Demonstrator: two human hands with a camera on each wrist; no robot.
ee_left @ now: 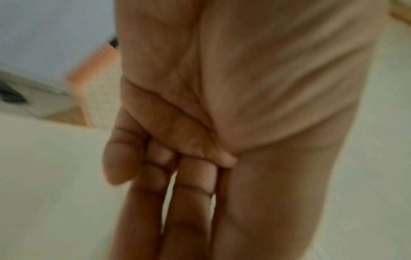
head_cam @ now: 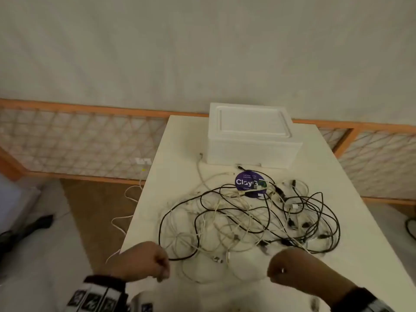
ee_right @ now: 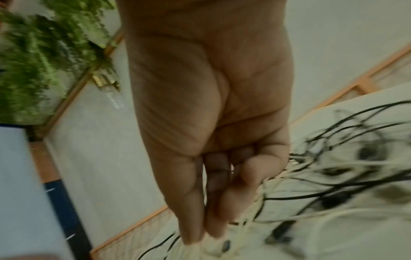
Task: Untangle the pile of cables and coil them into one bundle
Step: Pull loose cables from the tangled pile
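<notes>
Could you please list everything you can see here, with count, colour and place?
pile of cables: one tangle, count unclear, black and white, middle of the table
round sticker: one, purple, under the cables' far side
foam box: one, white, lidded, far end of the table
table: one, white
lattice fence: orange frame, along the wall
loose cable: white, hanging off the table's left edge
plant: green, right wrist view only
left hand: near table edge, fingers curled
right hand: near edge, at the cables

Bare left hand (head_cam: 144, 262), bare right hand (head_cam: 292, 271), dark wrist cuffs (head_cam: 105, 280), black-and-white patterned marker band (head_cam: 94, 299) worn on left forearm
</notes>
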